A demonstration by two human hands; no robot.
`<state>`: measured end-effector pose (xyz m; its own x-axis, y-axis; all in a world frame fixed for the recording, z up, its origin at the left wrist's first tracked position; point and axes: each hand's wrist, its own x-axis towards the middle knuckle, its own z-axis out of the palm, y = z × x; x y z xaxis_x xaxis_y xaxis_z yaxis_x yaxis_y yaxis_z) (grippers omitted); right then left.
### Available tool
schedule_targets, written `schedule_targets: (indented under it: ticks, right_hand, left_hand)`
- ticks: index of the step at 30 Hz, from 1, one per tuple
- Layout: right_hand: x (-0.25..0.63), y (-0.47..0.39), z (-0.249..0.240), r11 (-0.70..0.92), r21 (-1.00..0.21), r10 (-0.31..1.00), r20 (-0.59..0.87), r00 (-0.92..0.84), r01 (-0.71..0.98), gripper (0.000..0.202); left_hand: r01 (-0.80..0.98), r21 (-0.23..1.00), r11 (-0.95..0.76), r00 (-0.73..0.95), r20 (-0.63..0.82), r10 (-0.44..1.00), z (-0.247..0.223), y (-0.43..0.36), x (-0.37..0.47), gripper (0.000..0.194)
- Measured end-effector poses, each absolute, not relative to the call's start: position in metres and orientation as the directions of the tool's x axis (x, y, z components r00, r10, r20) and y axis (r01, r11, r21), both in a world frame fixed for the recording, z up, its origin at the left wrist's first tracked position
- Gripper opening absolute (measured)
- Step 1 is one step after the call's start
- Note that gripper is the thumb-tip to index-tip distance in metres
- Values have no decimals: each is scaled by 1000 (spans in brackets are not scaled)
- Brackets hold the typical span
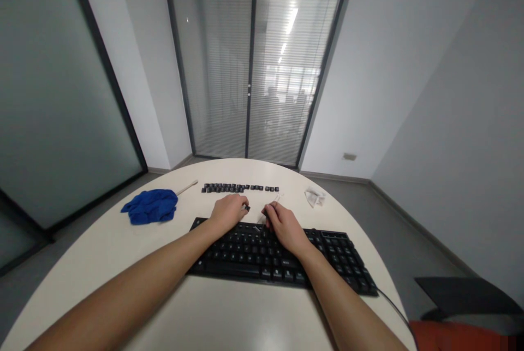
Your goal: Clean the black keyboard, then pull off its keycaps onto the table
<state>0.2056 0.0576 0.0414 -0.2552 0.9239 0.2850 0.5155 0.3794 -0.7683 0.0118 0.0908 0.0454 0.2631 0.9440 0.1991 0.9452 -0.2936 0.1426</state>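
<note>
A black computer keyboard [249, 270] lies under both my hands, its upper rows partly bare of keycaps. My left hand [227, 213] is over its upper left part, fingertips pinched on a small black keycap [246, 207]. Over the upper middle of the keyboard, my right hand [284, 224] is closed round a small tool with thin wire prongs, which looks like a keycap puller [259, 227]; the fingers hide most of it. Beyond the hands, loose black keycaps [224, 188] are lined up in rows.
To the left lies a crumpled blue cloth [152, 207] with a thin light-coloured stick [187, 187] beside it. Small clear packets [315, 197] rest at the right. The keyboard's cable [393, 306] runs off the right edge of the round table [245, 313]. A chair [466, 296] stands at the lower right.
</note>
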Motion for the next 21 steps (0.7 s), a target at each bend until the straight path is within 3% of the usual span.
schedule_targets:
  ticks: [9, 21]
  right_hand:
    - [205, 56, 43, 380, -779, 923, 288, -255, 499, 34]
    - [206, 55, 43, 368, -776, 928, 274, -252, 513, 34]
  left_hand:
    - [919, 69, -389, 358, 274, 893, 49, 118, 21, 14]
    - [926, 107, -362, 308, 340, 889, 46, 149, 13, 15]
